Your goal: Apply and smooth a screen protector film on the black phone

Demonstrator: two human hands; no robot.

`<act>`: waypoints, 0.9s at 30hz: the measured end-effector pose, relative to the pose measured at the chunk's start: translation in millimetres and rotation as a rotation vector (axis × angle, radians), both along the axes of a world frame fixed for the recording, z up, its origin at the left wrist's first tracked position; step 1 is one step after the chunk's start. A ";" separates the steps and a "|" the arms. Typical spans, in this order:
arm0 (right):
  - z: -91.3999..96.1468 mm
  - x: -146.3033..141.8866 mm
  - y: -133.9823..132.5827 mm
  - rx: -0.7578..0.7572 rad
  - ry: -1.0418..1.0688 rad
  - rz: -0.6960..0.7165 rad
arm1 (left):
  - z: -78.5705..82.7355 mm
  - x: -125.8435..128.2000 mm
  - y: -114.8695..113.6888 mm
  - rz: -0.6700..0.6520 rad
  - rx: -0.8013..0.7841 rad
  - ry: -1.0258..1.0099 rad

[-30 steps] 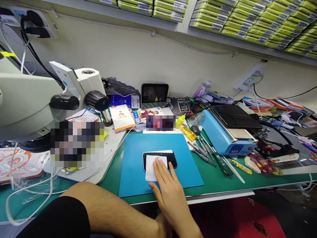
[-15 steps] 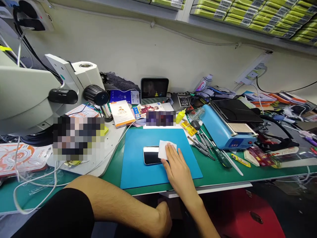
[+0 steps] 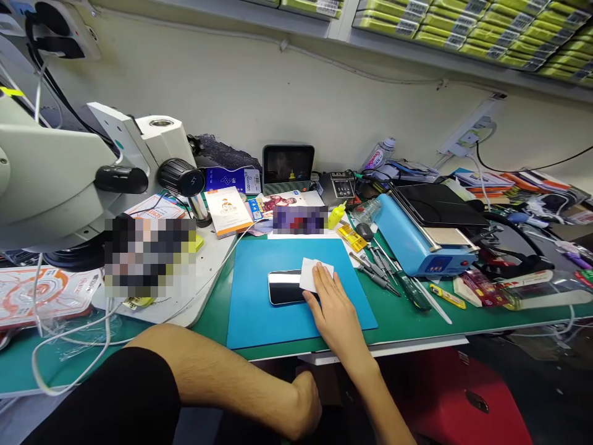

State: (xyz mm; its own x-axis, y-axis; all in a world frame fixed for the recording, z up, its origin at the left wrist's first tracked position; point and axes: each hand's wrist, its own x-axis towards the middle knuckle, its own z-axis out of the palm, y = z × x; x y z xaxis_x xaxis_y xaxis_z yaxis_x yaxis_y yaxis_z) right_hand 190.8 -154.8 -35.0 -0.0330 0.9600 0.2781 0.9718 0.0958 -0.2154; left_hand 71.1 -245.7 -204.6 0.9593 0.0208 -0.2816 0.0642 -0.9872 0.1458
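Observation:
A smartphone (image 3: pixel 283 288) with a dark, glossy screen lies flat on the blue mat (image 3: pixel 252 324). A white wipe (image 3: pixel 307 275) covers its right end. My right hand (image 3: pixel 334 306) holds the wipe under its outstretched fingers, pressed down on the phone, with the thumb spread toward the near edge. My left hand (image 3: pixel 306 405) hangs bent at the wrist below the front edge of the bench, apart from the phone. Its fingers are turned away and hidden, so whether it holds anything does not show.
A microscope (image 3: pixel 50 179) looms at the left. Behind the mat stand a small display (image 3: pixel 288 165) and a yellow bottle (image 3: pixel 336 216). Screwdrivers (image 3: pixel 378 272), a blue heating machine (image 3: pixel 407 238) and a yellow cutter (image 3: pixel 447 296) lie to the right. A red stool (image 3: pixel 458 395) is below.
My right hand and the wipe have shifted slightly to the right on the phone, showing a bit more of its screen. My left hand stays below the bench edge.

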 end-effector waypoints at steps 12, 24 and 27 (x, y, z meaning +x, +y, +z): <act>0.7 -0.1 1.4 -0.007 0.015 0.002 | 5.2 -4.1 3.2 -0.010 -0.081 0.117; 1.5 -5.2 -8.3 0.015 -0.023 0.008 | -1.0 -0.9 2.7 0.027 -0.059 0.083; 1.0 -5.9 1.7 0.018 -0.019 -0.002 | -4.5 -1.7 3.8 0.094 -0.030 -0.065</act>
State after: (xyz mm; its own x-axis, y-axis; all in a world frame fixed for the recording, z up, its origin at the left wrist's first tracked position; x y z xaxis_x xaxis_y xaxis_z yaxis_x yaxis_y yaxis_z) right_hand 184.9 -153.1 -34.1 -0.0363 0.9548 0.2952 0.9760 0.0973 -0.1946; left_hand 69.3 -241.9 -209.1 0.9698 0.1035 -0.2208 0.1453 -0.9725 0.1821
